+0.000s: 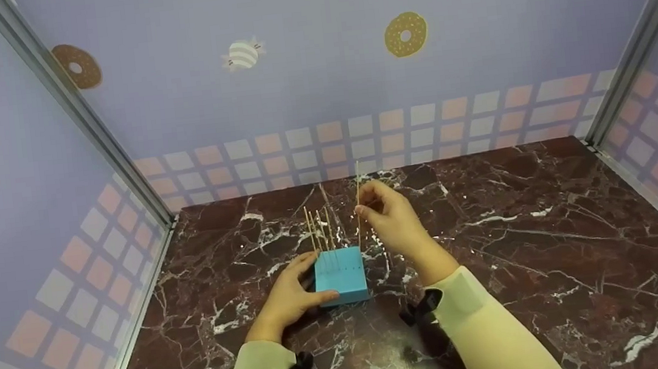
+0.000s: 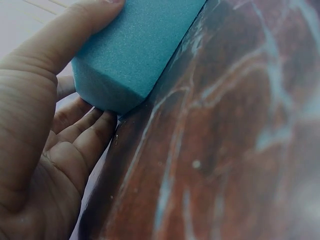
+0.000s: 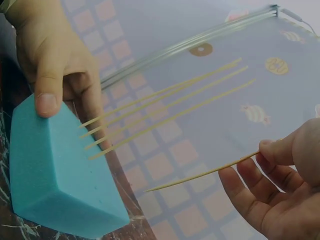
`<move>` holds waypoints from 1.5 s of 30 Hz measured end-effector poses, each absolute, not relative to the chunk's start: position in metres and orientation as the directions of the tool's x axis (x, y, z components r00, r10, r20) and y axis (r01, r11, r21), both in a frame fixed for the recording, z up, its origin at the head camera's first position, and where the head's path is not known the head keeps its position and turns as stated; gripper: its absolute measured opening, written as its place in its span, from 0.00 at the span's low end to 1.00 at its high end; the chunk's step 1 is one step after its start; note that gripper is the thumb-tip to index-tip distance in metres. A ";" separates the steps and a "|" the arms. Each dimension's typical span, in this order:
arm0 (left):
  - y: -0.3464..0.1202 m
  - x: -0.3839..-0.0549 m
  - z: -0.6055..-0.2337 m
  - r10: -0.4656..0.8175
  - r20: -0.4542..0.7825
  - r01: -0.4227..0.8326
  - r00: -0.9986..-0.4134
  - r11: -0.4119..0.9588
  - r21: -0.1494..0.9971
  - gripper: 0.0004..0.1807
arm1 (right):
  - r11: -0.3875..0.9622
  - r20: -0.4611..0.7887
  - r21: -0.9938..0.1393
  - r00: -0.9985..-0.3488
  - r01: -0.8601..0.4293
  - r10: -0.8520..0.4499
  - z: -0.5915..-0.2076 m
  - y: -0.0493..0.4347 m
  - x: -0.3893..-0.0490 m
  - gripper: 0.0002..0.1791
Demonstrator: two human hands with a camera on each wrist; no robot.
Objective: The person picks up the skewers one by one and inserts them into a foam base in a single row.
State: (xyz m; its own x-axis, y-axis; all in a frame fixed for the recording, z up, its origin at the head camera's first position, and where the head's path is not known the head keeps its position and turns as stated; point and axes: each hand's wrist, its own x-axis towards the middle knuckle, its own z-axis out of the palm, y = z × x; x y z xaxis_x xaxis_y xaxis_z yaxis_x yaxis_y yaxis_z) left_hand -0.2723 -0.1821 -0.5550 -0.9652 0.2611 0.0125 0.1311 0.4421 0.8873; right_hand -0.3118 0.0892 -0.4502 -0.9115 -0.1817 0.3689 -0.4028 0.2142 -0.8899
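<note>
A light blue foam block [image 1: 341, 275] sits on the marbled table. My left hand [image 1: 289, 302] grips its left side, thumb over the near edge and fingers along the side; the left wrist view shows the thumb [image 2: 75, 30] pressed on the foam. Several thin wooden skewers [image 3: 165, 102] stand in the block in a row on its left part. To their right, small holes [image 3: 95, 188] dot the top. My right hand [image 1: 397, 220] pinches another skewer [image 3: 200, 177] between thumb and fingers. Its pointed lower end is apart from the foam, beyond the block's far right corner.
Dark red marbled tabletop [image 1: 526, 261] surrounds the block. A purple back wall [image 1: 325, 87] with printed sweets and squares closes the far side, and similar panels stand left and right. Black devices [image 1: 421, 307] are strapped under both wrists.
</note>
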 end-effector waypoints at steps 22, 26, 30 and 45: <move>-0.183 -0.275 -0.555 0.266 0.045 0.163 -0.963 0.441 0.883 0.61 | 0.241 0.372 -0.871 -0.894 -0.429 -0.249 -0.464 0.077 -0.312 0.08; -0.183 -0.274 -0.554 0.263 0.038 0.157 -0.964 0.447 0.881 0.61 | 0.257 0.371 -0.865 -0.894 -0.431 -0.251 -0.463 0.076 -0.311 0.08; -0.183 -0.274 -0.554 0.263 0.028 0.148 -0.964 0.449 0.881 0.61 | 0.290 0.365 -0.853 -0.894 -0.433 -0.262 -0.463 0.076 -0.309 0.08; -0.182 -0.275 -0.555 0.268 0.040 0.154 -0.963 0.419 0.895 0.60 | 0.268 0.343 -0.859 -0.880 -0.436 -0.329 -0.463 0.068 -0.303 0.08</move>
State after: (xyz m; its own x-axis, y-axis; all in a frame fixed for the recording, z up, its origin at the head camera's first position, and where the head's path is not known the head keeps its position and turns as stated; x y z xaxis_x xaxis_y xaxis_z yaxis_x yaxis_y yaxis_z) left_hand -0.2746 -0.1825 -0.5548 -0.9626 0.2680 0.0399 0.1538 0.4189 0.8949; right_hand -0.3026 0.0683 -0.4635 -0.8796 -0.3294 0.3431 -0.4355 0.2678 -0.8594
